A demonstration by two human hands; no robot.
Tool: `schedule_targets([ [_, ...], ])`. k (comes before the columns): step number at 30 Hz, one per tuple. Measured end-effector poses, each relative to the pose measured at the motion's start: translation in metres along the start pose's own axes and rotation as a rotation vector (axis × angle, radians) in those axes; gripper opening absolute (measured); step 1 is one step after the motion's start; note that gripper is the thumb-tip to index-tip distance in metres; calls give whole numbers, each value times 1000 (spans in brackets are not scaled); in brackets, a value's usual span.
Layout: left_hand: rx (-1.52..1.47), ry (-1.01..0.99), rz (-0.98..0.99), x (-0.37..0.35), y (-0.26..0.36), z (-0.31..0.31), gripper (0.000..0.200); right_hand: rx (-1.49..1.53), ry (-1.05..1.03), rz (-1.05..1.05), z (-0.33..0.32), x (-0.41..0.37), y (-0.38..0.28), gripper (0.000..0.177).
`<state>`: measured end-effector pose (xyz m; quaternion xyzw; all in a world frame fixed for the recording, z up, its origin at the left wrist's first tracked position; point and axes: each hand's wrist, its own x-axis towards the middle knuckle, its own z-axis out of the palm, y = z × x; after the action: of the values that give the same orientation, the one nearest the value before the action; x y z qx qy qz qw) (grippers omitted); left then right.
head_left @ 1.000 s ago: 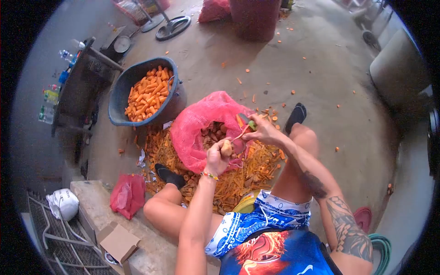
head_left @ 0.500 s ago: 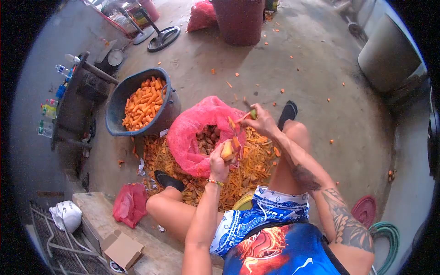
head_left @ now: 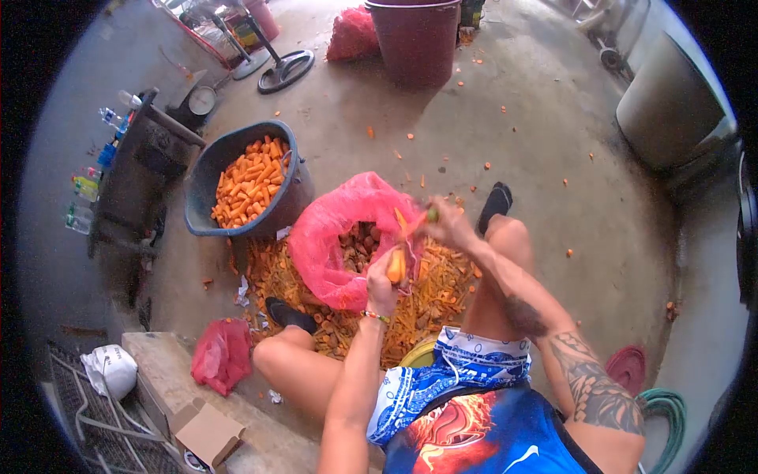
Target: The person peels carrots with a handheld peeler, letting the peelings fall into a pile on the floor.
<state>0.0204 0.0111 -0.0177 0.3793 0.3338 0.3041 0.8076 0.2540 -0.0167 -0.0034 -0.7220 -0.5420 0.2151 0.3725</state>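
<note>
My left hand [head_left: 381,286] is closed around a partly peeled carrot [head_left: 396,267], its orange end pointing up over the near rim of a pink mesh sack [head_left: 316,237]. My right hand [head_left: 450,227] grips a green-handled peeler [head_left: 432,214], blurred by motion, just above and to the right of the carrot. Orange shreds [head_left: 401,220] hang in the air between the hands. Inside the rolled-down sack sit brownish unpeeled carrots [head_left: 359,241]. Peelings [head_left: 438,280] lie heaped on the floor beneath my hands and around the sack.
Behind the sack to the left stands a dark tub [head_left: 296,186] full of peeled carrots [head_left: 251,182]. A maroon bin [head_left: 414,47] is at the back. A red bag [head_left: 222,357] and an open cardboard box [head_left: 208,431] lie at left. A green hose [head_left: 665,426] coils at right.
My right hand has lowered slightly and moved right, now more blurred. The carrot in my left hand shows more bright orange and stands more upright. The view has shifted a little.
</note>
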Motion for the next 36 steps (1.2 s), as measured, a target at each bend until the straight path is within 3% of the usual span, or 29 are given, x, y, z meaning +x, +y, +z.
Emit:
schedule_targets([
  [1,-87,-115,-73,1,4,-10,50,18,88,282,-16,10,-16,54],
  [4,-210,46,-94,2,0,-1,45,113,23,-313,-1,0,-16,53],
  [6,-132,117,-9,10,0,12,46,-11,-181,-264,-2,-25,-35,52],
  [7,-122,41,-27,8,0,4,48,279,-122,-129,19,-4,5,54],
  [9,-178,-27,-73,-3,7,9,49,408,-34,58,28,7,32,56],
  [11,-272,51,-108,-4,2,8,46,100,26,122,-11,4,-22,57],
  [14,-195,80,-66,2,7,18,45,-66,-123,-270,7,-24,-24,59],
  [15,-165,4,-47,4,3,8,47,-23,-136,-165,3,-16,-20,57],
  [16,-138,-69,-33,-1,3,6,49,-14,15,1,-2,-6,-19,55],
  [18,-232,-45,-52,-2,2,9,48,115,153,221,-8,10,-14,53],
  [20,-366,21,-101,-1,5,15,45,20,63,-231,7,-10,-12,51],
  [21,-252,186,-106,-4,19,37,46,-33,18,-462,10,-17,-18,50],
  [22,-177,117,-79,-1,18,31,47,-32,-49,-411,4,-25,-23,48],
  [25,-29,-33,-25,-4,3,9,52,-28,129,107,-5,5,-5,45],
  [28,-417,16,-119,-4,11,22,45,59,106,-388,4,-3,-8,47],
  [29,-256,260,-117,-8,22,45,44,-7,-30,-475,11,-15,-10,47],
  [32,-34,-8,-5,-1,-6,1,51,43,41,-201,6,-8,-1,46],
  [33,-67,32,-24,1,-4,4,52,66,49,179,-15,0,-27,46],
  [36,-285,101,-74,-4,4,17,47,-7,46,-248,2,-6,-12,46],
])
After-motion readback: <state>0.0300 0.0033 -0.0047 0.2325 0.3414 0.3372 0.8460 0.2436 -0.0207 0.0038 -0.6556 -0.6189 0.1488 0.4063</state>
